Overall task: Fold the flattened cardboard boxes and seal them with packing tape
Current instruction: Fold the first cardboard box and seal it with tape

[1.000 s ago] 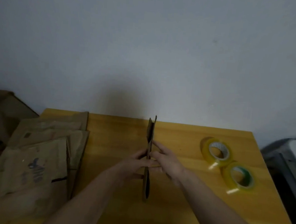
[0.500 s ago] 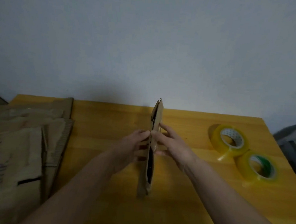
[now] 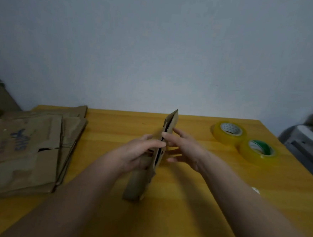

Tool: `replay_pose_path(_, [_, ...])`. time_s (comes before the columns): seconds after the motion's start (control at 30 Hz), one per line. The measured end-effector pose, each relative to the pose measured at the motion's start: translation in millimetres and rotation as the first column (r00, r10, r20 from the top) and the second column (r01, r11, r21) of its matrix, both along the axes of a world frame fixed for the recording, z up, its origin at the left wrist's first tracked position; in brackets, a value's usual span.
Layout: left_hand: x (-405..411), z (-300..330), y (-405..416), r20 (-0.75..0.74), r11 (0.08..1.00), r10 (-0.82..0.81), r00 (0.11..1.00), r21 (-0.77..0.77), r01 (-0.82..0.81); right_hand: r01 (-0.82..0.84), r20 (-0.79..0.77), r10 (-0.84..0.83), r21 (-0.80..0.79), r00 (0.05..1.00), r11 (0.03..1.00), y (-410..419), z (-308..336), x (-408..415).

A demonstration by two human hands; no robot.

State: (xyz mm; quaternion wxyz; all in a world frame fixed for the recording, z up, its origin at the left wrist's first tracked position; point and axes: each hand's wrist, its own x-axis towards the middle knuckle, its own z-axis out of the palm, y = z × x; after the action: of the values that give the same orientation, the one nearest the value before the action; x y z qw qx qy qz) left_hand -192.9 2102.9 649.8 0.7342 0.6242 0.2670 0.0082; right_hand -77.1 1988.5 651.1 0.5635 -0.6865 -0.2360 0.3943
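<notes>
At table centre, my left hand (image 3: 140,152) grips the upright flat box (image 3: 156,155); my right hand (image 3: 185,150), fingers straight, presses it. Uneven prying could tip it toward three o'clock.

A yellow wooden table (image 3: 192,204) stood against a pale wall. On its left side lay a stack of flattened cardboard boxes (image 3: 25,151), the top one marked with blue writing. Near its right far corner lay 2 rolls of packing tape, touching: a farther one with a white core (image 3: 229,133) and a nearer one with a green core (image 3: 259,152).
</notes>
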Motion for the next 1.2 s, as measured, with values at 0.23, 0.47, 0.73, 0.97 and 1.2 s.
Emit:
replay_pose_path(0.23, [-33,-2,-26,-0.033,0.984,-0.017,0.999,0.177,0.023,0.048,-0.030,-0.048,0.004,0.998,0.999,-10,-5,-20])
replay_pose_path(0.47, [-37,0,-18,-0.212,0.965,0.057,0.976,0.263,0.000,0.184,0.061,-0.180,-0.069,0.982,0.980,6,-5,-17])
replay_pose_path(0.73, [-39,19,2,-0.223,0.959,0.167,0.960,0.262,-0.106,0.068,0.219,-0.055,-0.053,0.974,0.996,10,7,-18])
replay_pose_path(0.97, [-31,51,18,-0.094,0.948,0.318,0.943,0.043,-0.315,0.007,0.419,0.001,-0.016,0.908,1.000,-3,54,-22])
replay_pose_path(1.2, [-23,49,16,-0.141,0.949,0.294,0.946,-0.075,-0.306,-0.011,0.443,0.054,-0.099,0.895,0.995,-14,73,-20])
